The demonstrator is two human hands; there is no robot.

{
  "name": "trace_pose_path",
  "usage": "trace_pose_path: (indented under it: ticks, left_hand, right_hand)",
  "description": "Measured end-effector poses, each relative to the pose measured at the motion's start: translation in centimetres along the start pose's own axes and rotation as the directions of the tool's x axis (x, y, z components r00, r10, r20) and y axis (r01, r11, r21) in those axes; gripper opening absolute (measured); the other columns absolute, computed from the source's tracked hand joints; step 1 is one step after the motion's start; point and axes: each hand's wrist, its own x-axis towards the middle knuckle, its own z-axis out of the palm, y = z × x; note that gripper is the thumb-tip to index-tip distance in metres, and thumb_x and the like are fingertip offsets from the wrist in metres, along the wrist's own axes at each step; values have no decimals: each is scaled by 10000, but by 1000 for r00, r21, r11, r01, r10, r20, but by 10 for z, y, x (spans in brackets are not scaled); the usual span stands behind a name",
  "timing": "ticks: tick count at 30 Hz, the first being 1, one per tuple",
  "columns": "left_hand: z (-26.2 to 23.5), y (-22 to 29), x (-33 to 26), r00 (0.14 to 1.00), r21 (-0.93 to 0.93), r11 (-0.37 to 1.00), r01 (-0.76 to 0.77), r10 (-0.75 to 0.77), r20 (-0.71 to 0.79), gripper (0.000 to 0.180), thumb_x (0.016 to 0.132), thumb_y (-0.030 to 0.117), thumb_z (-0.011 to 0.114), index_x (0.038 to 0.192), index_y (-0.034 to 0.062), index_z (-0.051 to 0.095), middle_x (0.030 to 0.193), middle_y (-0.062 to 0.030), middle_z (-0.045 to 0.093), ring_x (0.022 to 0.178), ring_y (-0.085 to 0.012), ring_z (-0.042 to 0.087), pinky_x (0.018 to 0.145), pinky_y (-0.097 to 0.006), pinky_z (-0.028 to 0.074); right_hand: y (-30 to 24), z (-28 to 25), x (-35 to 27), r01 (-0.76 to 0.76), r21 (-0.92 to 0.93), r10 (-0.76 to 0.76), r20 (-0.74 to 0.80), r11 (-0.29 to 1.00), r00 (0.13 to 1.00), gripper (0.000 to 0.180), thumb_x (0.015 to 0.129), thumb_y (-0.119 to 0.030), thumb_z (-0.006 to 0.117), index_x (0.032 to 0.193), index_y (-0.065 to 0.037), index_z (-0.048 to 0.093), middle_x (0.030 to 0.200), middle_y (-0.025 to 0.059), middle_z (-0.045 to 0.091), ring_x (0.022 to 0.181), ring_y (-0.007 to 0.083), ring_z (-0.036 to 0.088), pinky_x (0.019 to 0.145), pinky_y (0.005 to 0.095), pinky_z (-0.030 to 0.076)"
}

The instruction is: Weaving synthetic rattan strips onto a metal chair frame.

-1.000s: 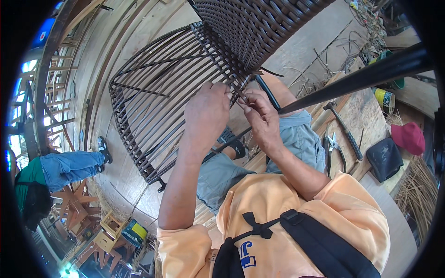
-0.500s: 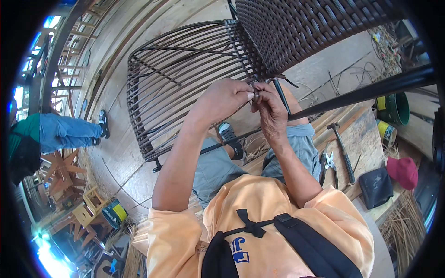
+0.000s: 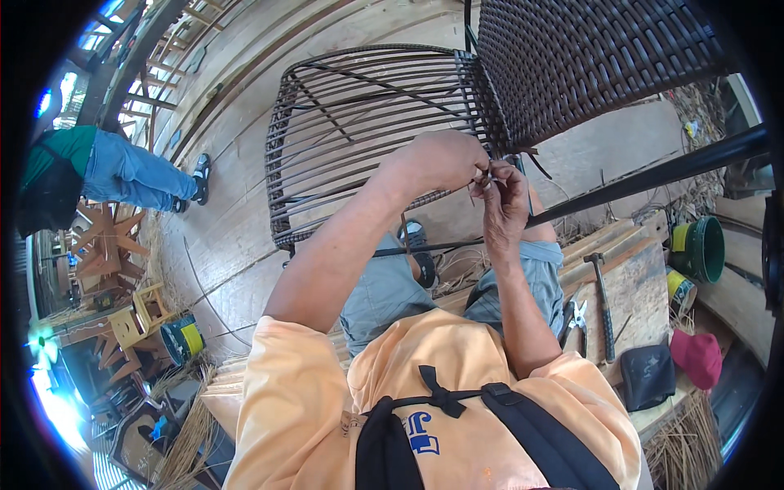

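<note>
The wicker chair frame (image 3: 384, 139) is tipped up in front of the person, with its woven dark part (image 3: 588, 65) at the top right and its bare bars on the left. From the head view, both hands meet at the edge where the weaving ends and the bare bars begin. The left hand (image 3: 445, 163) is curled into a tight grip on a thin dark strand (image 3: 529, 155) right at that edge. The right hand (image 3: 505, 200) pinches the same strand from below, so both hands are closed on it and almost touching each other.

To do this step well, I think the strand should be kept pulled tight so the weave does not go loose. The left hand should hold the spot steady while the right hand guides the end between the bars. Small, slow pulls look safer than one big tug, since the strand could snap or slip out. The fingers are so close together that I cannot see just where the end of the strand goes.

On the wooden bench (image 3: 637, 278) to the right lie a hammer (image 3: 603, 298), a pair of cutters (image 3: 576, 314), a black pouch (image 3: 648, 374) and a red cap (image 3: 697, 358). A green pot (image 3: 702, 249) stands near them. Another person in blue trousers (image 3: 122, 175) is well apart, on the floor at the left
</note>
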Motion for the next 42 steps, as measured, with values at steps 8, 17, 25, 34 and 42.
trace_pose_path:
  ticks: [8,17,25,34,42]
  left_hand:
    - [36,40,-23,847,131,965,229,-131,-515,198,765,181,574,917,59,609,862,-148,596,878,-309,571,730,-431,440]
    - [80,31,-48,655,326,860,393,-13,-755,354,772,253,574,1123,205,578,1251,-33,443,1238,-283,354,933,-518,324]
    - [56,20,-34,619,427,818,386,113,-777,294,767,216,593,1060,200,600,1201,-15,483,1188,-249,410,891,-469,360]
    - [-32,-28,-3,609,400,874,277,163,-777,462,716,206,660,1144,112,513,1132,-36,534,1065,-218,510,822,-350,440]
    - [-76,-66,22,586,370,886,281,147,-797,448,730,206,646,1149,112,520,1123,-52,551,1029,-241,529,842,-362,465]
  right_hand:
    - [-1,-6,10,337,-671,-328,146,660,933,265,871,76,437,1120,-16,430,959,105,526,806,169,543,719,272,465]
    - [-18,8,8,-53,-355,-17,-192,933,981,277,836,54,464,1105,-13,474,908,34,494,744,82,476,655,230,435]
    - [-45,16,41,-143,268,152,-13,953,988,316,805,66,483,1108,-23,484,864,-12,460,686,44,432,552,177,370]
    - [-66,27,75,-396,-139,413,129,908,902,193,878,-139,550,1007,1,519,680,-43,437,518,32,377,460,193,318]
    - [-158,-224,-57,-356,257,433,-385,899,815,140,775,-121,597,861,-117,487,497,-71,291,356,49,260,328,230,210]
